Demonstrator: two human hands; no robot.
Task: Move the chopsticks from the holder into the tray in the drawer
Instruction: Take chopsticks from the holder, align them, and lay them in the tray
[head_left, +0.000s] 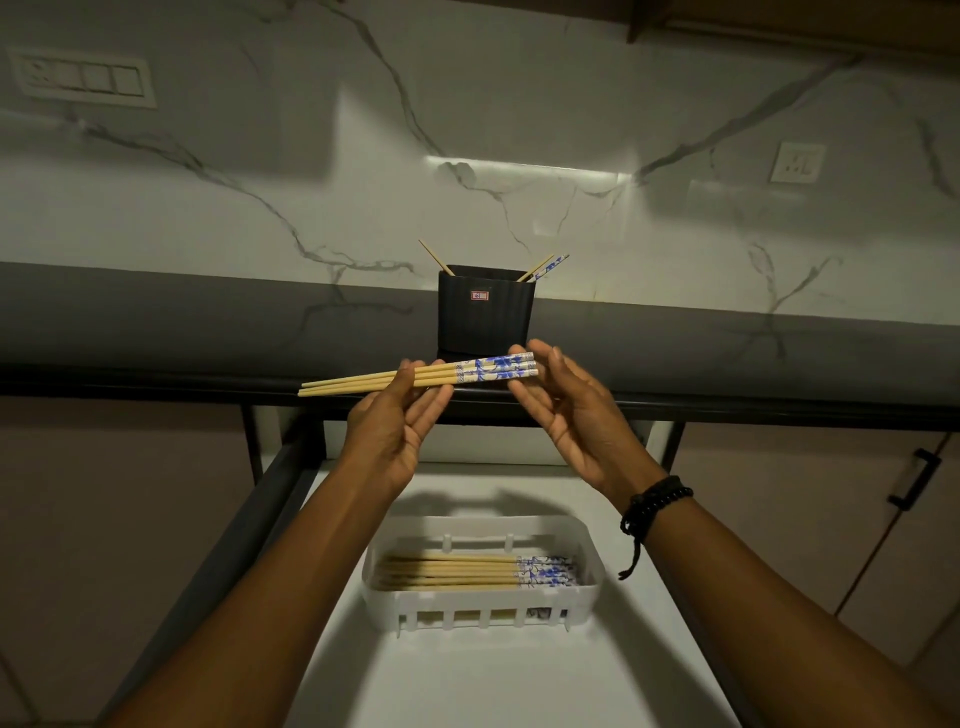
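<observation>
Both hands are raised over the open drawer (649, 670), holding a bundle of three chopsticks (415, 375) level between them. The left hand (397, 426) grips the bare wooden part of the bundle with thumb and fingers closed around it, palm turned up. The right hand (566, 415) pinches the blue-and-white patterned ends between thumb and fingertips, the rest of the hand loosely spread. A black beaded bracelet (655, 506) sits on the right wrist. The thin tips of the bundle stick out past the left hand toward 9 o'clock.

At 12 o'clock from the hands, a black ribbed holder (485, 306) stands on the dark counter (182, 332) against the marble wall (519, 104). A few chopsticks remain in the holder (550, 265), leaning out toward 1 o'clock, with one thin stick slanting toward 11 o'clock.

At 6 o'clock from the hands, a white slotted tray (483, 608) rests on the pale drawer floor. More chopsticks (467, 571) lie flat inside it, side by side, patterned ends toward 3 o'clock. The held bundle is well above the tray, lined up roughly the same way.
</observation>
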